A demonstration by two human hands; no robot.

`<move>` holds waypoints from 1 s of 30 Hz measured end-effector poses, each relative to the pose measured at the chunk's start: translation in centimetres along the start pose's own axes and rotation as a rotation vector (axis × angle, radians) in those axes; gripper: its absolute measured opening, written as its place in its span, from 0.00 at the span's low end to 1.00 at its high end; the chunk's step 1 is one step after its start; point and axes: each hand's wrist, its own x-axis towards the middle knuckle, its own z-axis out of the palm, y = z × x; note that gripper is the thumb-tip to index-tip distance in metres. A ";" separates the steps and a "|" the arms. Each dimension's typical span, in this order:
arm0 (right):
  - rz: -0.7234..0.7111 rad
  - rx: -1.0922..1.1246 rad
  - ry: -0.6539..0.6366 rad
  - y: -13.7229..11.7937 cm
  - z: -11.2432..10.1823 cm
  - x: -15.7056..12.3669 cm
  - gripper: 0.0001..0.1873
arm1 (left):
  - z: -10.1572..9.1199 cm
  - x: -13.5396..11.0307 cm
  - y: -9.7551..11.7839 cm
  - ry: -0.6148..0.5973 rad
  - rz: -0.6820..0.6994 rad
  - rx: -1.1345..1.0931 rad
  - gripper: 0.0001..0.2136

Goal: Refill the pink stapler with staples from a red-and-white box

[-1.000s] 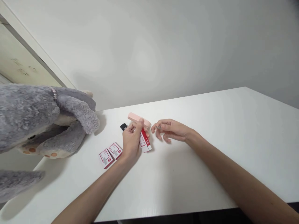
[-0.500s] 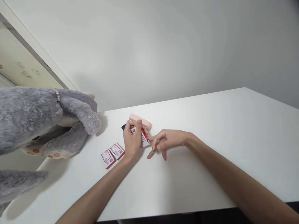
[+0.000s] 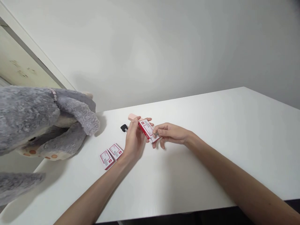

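Note:
My left hand holds a small red and white box just above the white table, fingers closed on its far end. My right hand meets the box's near end, thumb and forefinger pinching a small grey metal piece against it. A pink oblong object lies on the table right behind my left hand, mostly hidden by it. A small black item sits beside it on the left.
Two more red and white boxes lie side by side left of my left wrist. A large grey plush toy rests on the table's left end. A pale wall stands behind; the table's front edge runs below my forearms.
My left hand has lifted and turned the box so its printed face shows. My right hand dipped toward the table, then came up to the box's end with the grey piece.

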 end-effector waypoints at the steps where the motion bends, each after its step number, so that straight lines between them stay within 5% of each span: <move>1: -0.019 0.013 0.019 0.0 -0.1 -0.1 0.24 | 0.0 0.0 0.0 -0.033 -0.009 -0.024 0.21; 8: -0.061 0.043 0.075 0.1 -0.8 -0.2 0.26 | -0.2 0.0 -0.5 -0.183 -0.072 -0.043 0.25; 14: -0.041 0.064 0.075 0.1 -1.1 -0.3 0.24 | -0.5 0.4 -0.5 -0.085 -0.045 -0.073 0.22; 30: -0.072 -0.013 0.217 -0.4 -0.7 -0.3 0.23 | -0.8 1.0 -0.5 -0.051 -0.004 -0.103 0.16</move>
